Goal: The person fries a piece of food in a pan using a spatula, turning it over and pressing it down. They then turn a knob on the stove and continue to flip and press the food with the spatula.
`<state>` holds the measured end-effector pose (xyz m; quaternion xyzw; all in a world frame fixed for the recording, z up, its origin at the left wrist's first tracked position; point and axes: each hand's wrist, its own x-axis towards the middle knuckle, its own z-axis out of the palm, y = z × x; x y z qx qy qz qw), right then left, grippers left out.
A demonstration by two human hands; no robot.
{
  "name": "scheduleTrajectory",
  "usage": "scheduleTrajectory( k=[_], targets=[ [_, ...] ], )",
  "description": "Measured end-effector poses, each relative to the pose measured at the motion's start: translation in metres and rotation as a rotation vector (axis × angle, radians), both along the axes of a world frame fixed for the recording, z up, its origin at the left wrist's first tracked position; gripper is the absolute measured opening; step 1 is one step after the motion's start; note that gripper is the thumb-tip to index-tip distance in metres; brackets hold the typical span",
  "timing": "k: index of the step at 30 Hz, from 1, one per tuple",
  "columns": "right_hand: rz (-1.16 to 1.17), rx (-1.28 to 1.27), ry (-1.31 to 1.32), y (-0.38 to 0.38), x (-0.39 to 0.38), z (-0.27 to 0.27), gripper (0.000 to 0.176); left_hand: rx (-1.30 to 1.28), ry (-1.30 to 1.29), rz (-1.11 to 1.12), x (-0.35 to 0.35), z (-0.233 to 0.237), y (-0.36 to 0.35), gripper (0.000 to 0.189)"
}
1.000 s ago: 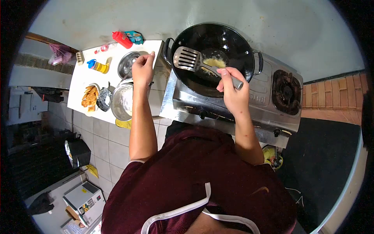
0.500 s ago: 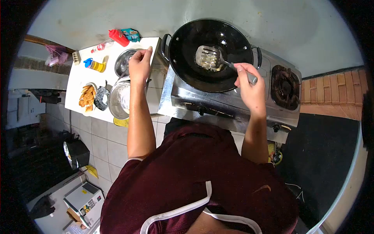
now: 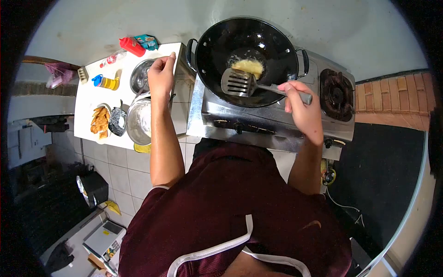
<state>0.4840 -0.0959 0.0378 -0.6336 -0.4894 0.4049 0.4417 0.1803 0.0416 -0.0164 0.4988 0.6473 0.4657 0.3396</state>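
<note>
My right hand (image 3: 302,108) is wrapped round the grey handle of a slotted spatula (image 3: 237,84). The spatula's metal blade hangs over the near side of a black two-handled wok (image 3: 217,41). Just beyond the blade, a pale yellow piece of food (image 3: 249,68) lies in bubbling oil at the bottom of the wok. My left hand (image 3: 160,76) is closed, its fingers bent together over the right edge of a small metal bowl (image 3: 134,74); whatever may be in them is hidden. Under my left wrist sits a larger metal bowl (image 3: 134,128) with white contents.
On the white table (image 3: 87,122) stand a plate of fried food (image 3: 99,121), a black strainer (image 3: 116,122), a yellow oil bottle (image 3: 108,83) and a red squeeze bottle (image 3: 132,46). A bare burner (image 3: 338,94) is right of the wok on the steel stove (image 3: 203,111).
The spatula has moved off the food, toward me and slightly left, uncovering the yellow piece. My right hand has shifted down and right with it. My left hand stays closed near the small bowl.
</note>
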Motion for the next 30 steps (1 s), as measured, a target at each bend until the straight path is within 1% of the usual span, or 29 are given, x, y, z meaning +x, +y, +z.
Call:
scheduleTrajectory(
  k=[2,6,8,9,11,15,17,20,24,28,30],
  targets=[
    [-0.101,0.015,0.168,-0.001,-0.004,0.004,0.022,-0.013,-0.006,-0.01,-0.001,0.004,0.002,0.034],
    [-0.16,0.039,0.189,0.0,-0.007,0.006,0.022,-0.011,-0.018,-0.033,-0.003,0.005,0.008,0.034],
    [-0.254,0.069,0.148,0.003,-0.008,0.005,0.022,-0.017,-0.023,-0.049,-0.005,0.003,0.012,0.032],
    [-0.26,0.071,0.145,0.005,-0.009,0.003,0.022,-0.024,-0.024,-0.06,-0.005,0.001,0.013,0.031],
    [-0.362,0.094,0.182,0.009,-0.01,0.0,0.023,-0.027,-0.041,-0.08,-0.006,0.0,0.014,0.031],
    [-0.42,0.106,0.201,0.011,-0.015,-0.003,0.024,-0.044,-0.058,-0.102,-0.009,0.001,0.019,0.031],
    [-0.474,0.217,0.311,0.014,-0.022,-0.002,0.025,-0.052,-0.073,-0.099,-0.011,0.004,0.02,0.031],
    [-0.483,0.209,0.352,0.015,-0.031,0.0,0.024,-0.058,-0.091,-0.103,-0.014,0.009,0.022,0.031],
    [-0.481,0.24,0.338,0.019,-0.044,0.004,0.024,-0.035,-0.092,-0.111,-0.026,0.003,0.028,0.03],
    [-0.457,0.268,0.386,0.026,-0.054,0.008,0.026,-0.081,-0.048,-0.03,-0.051,0.0,0.023,0.029],
    [-0.42,0.273,0.416,0.033,-0.062,0.008,0.027,-0.069,-0.129,-0.044,-0.067,0.001,0.014,0.026]
  ],
)
